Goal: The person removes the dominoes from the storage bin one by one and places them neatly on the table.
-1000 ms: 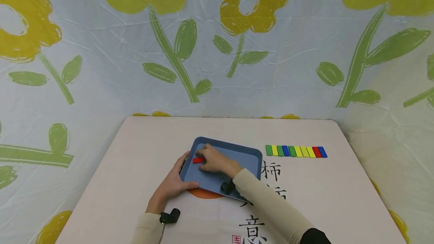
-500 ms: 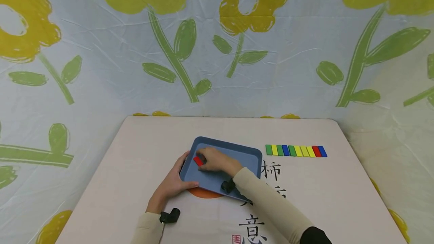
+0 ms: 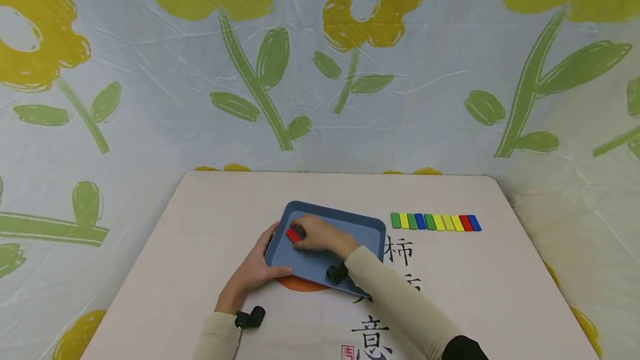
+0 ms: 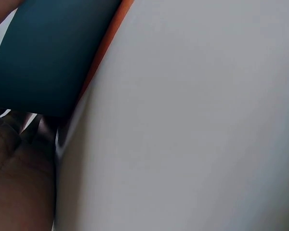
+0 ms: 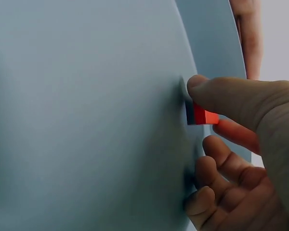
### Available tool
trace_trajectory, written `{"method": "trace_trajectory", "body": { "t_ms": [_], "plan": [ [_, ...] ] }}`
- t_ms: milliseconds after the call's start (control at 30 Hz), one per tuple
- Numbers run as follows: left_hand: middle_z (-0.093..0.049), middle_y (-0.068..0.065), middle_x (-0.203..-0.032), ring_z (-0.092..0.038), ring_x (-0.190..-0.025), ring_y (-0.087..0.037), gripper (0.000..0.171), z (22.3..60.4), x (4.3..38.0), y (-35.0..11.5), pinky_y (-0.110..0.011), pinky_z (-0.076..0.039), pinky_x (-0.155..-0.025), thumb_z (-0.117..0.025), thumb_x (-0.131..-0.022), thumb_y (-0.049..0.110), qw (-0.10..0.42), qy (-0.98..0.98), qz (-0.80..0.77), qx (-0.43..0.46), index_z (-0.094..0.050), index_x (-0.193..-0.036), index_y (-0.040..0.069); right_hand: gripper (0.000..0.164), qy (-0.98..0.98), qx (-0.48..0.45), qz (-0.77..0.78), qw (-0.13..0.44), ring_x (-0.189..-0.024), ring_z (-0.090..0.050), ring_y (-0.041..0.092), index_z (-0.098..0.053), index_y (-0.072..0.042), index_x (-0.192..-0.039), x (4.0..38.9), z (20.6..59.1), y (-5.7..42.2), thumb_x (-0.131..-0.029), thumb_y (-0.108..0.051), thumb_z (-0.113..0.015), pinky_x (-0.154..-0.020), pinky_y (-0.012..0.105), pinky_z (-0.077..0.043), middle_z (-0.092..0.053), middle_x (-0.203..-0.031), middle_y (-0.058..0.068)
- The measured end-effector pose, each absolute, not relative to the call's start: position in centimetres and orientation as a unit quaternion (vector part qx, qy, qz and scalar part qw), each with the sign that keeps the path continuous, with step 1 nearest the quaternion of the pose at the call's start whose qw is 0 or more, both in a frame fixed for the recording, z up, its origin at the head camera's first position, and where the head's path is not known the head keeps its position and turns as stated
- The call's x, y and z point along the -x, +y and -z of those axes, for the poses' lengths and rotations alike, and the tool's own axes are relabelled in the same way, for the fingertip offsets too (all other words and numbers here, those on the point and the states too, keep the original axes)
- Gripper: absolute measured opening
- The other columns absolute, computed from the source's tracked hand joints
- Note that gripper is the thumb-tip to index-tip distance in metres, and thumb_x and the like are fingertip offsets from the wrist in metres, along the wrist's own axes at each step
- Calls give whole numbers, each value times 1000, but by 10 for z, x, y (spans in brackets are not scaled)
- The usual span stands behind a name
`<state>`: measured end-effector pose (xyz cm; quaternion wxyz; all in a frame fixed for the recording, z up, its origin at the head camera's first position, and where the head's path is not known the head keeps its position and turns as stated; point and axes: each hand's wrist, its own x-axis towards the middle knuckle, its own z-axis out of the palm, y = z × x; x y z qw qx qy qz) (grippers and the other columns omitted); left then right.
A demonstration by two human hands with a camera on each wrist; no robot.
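Observation:
My right hand (image 3: 322,235) reaches over the blue tray (image 3: 357,238) and pinches a small red tile (image 3: 293,235) near the tray's left side. In the right wrist view the thumb and index finger hold that red tile (image 5: 201,114) close to the tray floor, while the other fingers curl beside it. My left hand (image 3: 256,266) grips the tray by its left front corner, thumb along the front edge and the other fingers at the left side, partly hidden. Up close, the left wrist view has the tray's dark outer wall (image 4: 53,53) above the left palm (image 4: 21,187).
Right of the tray, a row of flat green, yellow, blue and red tiles (image 3: 436,222) lies on the pale tabletop (image 3: 165,271). The mat bears black characters (image 3: 371,335) and an orange shape (image 3: 302,284) partly under the tray. Flower-patterned cloth surrounds the table.
The red tile has turned from lying crosswise to slanting between the right fingers, which have drawn slightly closer together. The left hand and tray stay in place.

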<state>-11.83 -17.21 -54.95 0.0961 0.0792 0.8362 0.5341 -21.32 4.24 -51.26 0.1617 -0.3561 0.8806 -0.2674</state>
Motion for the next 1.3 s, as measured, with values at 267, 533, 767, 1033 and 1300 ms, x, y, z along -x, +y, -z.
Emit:
{"method": "trace_trajectory", "body": {
  "t_ms": [267,533,767,1033,1300],
  "plan": [
    [-27,-7,-169,-39,-146,-35,116,548,120,-173,-60,-34,-114,-90,-77,33,93,841,-526,-86,-16,-166,29,50,879,341,299,147,-101,-65,18,-62,-9,-132,218,506,56,-89,-26,-82,-88,33,-56,-69,-117,8],
    [-27,-9,-168,-37,-148,-35,115,549,121,-173,-61,-33,-115,-90,-77,31,92,841,-525,-90,-17,-165,28,52,877,310,338,146,-89,-63,13,-61,-12,-133,221,503,76,-89,-27,-82,-79,29,-55,-70,-111,6],
    [-26,-10,-168,-35,-149,-36,116,550,120,-172,-62,-32,-115,-90,-76,30,92,840,-527,-91,-16,-166,26,48,869,296,377,122,-80,-59,10,-62,-9,-131,222,495,98,-90,-23,-82,-71,25,-53,-67,-102,1],
    [-25,-10,-169,-33,-150,-37,118,550,119,-173,-64,-30,-116,-92,-74,33,89,844,-523,-86,-17,-166,27,48,874,264,396,94,-79,-58,13,-62,-10,-130,224,485,126,-88,-22,-83,-69,24,-51,-68,-98,1],
    [-23,-10,-170,-31,-152,-37,118,551,119,-172,-64,-30,-117,-91,-74,33,91,843,-523,-88,-18,-166,26,48,889,237,388,63,-78,-57,15,-63,-9,-129,226,482,160,-88,-25,-83,-65,26,-49,-66,-93,2]
  ]
}}
